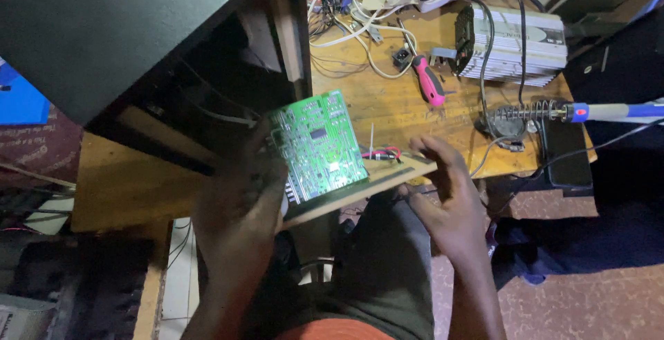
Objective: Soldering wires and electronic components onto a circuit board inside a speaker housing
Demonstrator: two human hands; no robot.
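Head view. Black cabinet, back opened, is stood at left of wooden bench. Finned grey unit, soldering iron in coil stand and pink screwdriver are laid behind. Green circuit board is gripped in left hand, tilted for viewing; right hand is held open, touching the bench edge.
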